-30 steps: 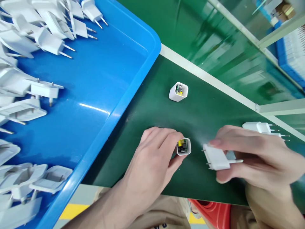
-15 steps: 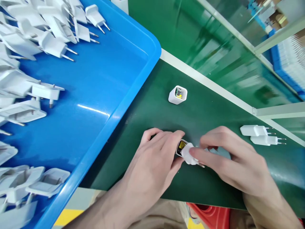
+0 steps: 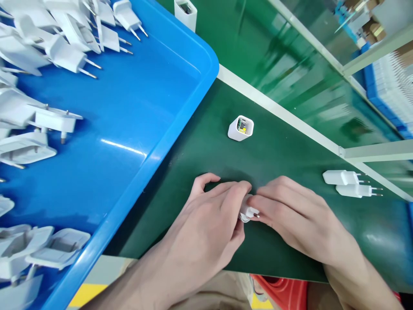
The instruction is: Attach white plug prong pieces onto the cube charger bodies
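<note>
My left hand [image 3: 206, 228] is closed around a white charger housing, which its fingers almost wholly hide. My right hand [image 3: 297, 215] pinches a white plug cap [image 3: 249, 210] with a metal pin showing, pressed against the open end of that housing. Whether the cap is fully seated cannot be seen. Beyond the hands an open white charger housing [image 3: 237, 131] stands on the green table, a circuit board and a yellow part visible inside. To the right lie two white chargers with pins, one [image 3: 334, 177] beside the other [image 3: 348, 190].
A blue tray [image 3: 135, 112] with many white plug caps [image 3: 66, 54] takes up the left side. Behind its corner stands another open housing [image 3: 190, 19]. A pale metal rail [image 3: 277, 107] crosses the table at the back, with an upright frame bar [image 3: 377, 151] on the right.
My right hand has moved left, bringing the plug cap from a tilt beside the housing's opening onto it. The housing's yellow inside is now covered. The view has shifted slightly.
</note>
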